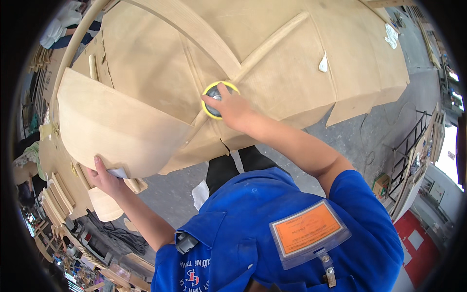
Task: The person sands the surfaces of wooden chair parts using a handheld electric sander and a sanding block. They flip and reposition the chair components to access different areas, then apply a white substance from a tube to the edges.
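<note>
A pale wooden chair frame lies on a cardboard-covered table [287, 97]. At its left end is a broad curved backrest panel [121, 124]. My left hand [106, 181] is closed on the panel's near edge, thumb on top and fingers mostly hidden beneath. A small white folded piece [118, 173] shows beside that hand, at the panel's edge. My right hand [233, 107] is closed on a round, yellow-rimmed object [212, 113] with a dark grey, shiny middle. It rests by the meeting point of the curved rail [204, 41] and the straight leg [272, 44].
A crumpled white scrap [323, 62] lies on the cardboard to the right, another [390, 36] at the far right edge. Curved wooden parts [58, 194] are stacked at the left. Another person [61, 27] is at the far left. A dark metal rack [411, 141] stands at right.
</note>
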Action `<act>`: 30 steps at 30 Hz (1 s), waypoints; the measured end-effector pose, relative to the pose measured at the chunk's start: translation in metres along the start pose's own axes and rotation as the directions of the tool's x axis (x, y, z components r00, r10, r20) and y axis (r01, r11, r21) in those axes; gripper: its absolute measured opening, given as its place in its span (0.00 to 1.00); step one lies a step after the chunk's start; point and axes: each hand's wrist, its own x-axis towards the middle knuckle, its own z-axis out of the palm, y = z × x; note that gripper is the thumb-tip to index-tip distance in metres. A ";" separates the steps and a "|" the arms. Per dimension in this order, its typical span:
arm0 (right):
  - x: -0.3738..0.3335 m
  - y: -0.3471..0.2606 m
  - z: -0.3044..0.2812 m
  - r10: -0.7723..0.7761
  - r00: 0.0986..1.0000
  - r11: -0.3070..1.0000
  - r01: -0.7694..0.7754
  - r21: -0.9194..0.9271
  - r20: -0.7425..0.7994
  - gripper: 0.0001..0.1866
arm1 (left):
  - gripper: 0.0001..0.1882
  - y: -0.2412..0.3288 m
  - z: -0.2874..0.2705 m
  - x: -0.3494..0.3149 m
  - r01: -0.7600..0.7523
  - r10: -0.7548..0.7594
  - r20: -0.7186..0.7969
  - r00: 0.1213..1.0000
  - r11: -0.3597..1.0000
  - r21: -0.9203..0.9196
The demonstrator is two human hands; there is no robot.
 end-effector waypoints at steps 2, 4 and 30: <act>-0.008 0.013 0.015 -0.022 0.996 1.000 0.022 0.002 -0.090 0.33 | 0.20 -0.010 -0.001 0.017 0.075 -0.074 -0.028 0.997 0.997 0.022; -0.018 0.029 0.029 -0.025 0.990 1.000 0.026 0.007 -0.142 0.33 | 0.20 -0.022 -0.003 0.035 0.132 -0.131 -0.028 0.991 0.991 0.010; -0.043 0.010 0.066 -0.179 0.978 0.981 0.170 -0.096 -0.104 0.36 | 0.20 -0.121 -0.011 0.137 0.411 -0.409 0.139 0.902 0.912 0.018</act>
